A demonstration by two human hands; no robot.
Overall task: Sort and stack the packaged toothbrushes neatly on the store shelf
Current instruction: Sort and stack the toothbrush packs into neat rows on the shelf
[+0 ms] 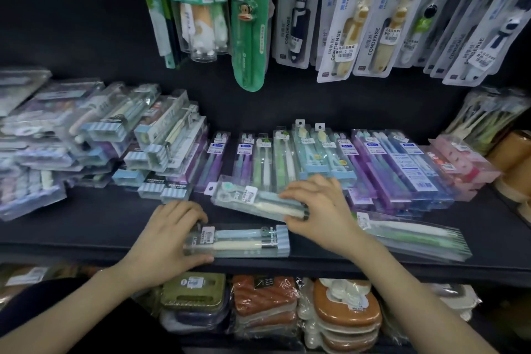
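Two clear toothbrush packs lie near the front of the black shelf [94, 218]. My left hand [169, 241] grips the left end of the nearer pack [244, 240], thumb below and fingers over its top. My right hand [321, 210] holds the right end of the second pack [253, 198], which lies slanted just behind. A third pack [413, 236] with green and white brushes lies flat to the right. Rows of purple, green and blue packs [316, 161] line the back of the shelf.
A loose, untidy heap of packs [94, 135] fills the shelf's left side. Pink packs [459, 161] sit at the right. Kids' toothbrushes [344, 14] hang above. Wrapped orange and green goods [264, 304] fill the lower shelf.
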